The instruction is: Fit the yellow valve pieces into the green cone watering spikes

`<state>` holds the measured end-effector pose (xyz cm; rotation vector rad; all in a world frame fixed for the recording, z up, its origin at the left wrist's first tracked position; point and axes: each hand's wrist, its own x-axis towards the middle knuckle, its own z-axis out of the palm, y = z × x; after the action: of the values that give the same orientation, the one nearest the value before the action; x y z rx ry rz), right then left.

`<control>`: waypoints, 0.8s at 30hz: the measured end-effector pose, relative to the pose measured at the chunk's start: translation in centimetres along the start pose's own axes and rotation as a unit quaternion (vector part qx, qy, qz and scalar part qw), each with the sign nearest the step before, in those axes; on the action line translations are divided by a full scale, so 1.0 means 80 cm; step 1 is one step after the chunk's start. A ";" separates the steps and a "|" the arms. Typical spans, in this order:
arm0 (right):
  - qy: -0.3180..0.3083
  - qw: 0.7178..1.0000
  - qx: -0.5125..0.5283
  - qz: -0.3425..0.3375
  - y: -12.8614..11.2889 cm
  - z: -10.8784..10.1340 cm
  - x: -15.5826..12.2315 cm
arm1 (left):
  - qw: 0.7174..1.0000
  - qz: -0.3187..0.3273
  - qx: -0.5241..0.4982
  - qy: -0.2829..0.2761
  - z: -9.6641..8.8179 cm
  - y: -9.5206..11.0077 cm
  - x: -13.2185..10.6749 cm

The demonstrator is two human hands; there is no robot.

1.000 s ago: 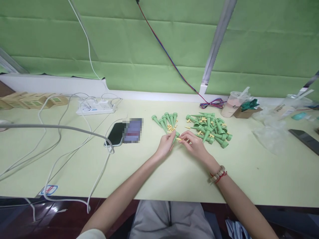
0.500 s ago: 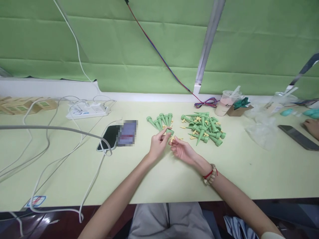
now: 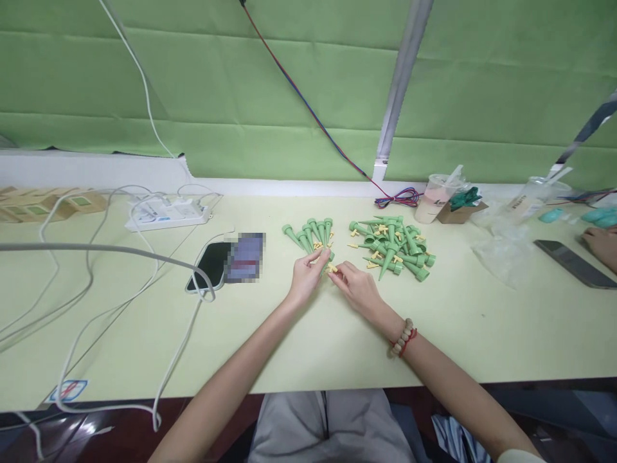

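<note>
Between closed fingertips of left hand (image 3: 304,278) sat green spike (image 3: 328,256); right hand (image 3: 357,288), fingers curled, apparently pinched yellow piece (image 3: 331,267) just beside it.

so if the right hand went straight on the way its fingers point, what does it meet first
The right hand points up-left, so probably the left hand at its fingertips, a small yellow piece between them; depth is unclear.

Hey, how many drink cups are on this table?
2. A pinkish cup stands behind the pile of green spikes; a clear cup stands farther right, near the plastic bag. None looks hidden.
</note>
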<state>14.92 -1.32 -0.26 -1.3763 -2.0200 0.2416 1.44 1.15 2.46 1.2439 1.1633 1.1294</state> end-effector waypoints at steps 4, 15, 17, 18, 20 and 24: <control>-0.007 0.999 0.009 -0.037 0.001 -0.002 0.000 | 0.999 -0.031 -0.004 -0.004 0.004 0.008 -0.010; -0.175 0.722 0.614 0.265 -0.012 -0.002 0.009 | 0.999 0.010 -0.040 -0.022 0.016 -0.003 -0.010; -0.186 0.756 0.566 0.269 -0.007 -0.003 0.010 | 0.999 0.015 -0.035 -0.039 0.015 -0.002 -0.010; -0.169 0.800 0.512 0.264 -0.003 -0.004 0.009 | 0.998 0.010 -0.034 -0.052 0.014 -0.001 -0.011; -0.109 0.893 0.377 0.220 0.004 -0.005 0.007 | 0.997 -0.002 -0.037 -0.072 0.013 0.000 -0.011; -0.040 0.977 0.200 0.053 0.013 -0.016 0.007 | 0.996 -0.023 -0.046 -0.068 0.012 0.000 -0.011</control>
<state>16.37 -0.69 0.43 -1.2295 -1.8341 0.7211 2.32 0.23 2.44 1.1972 1.0222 1.0363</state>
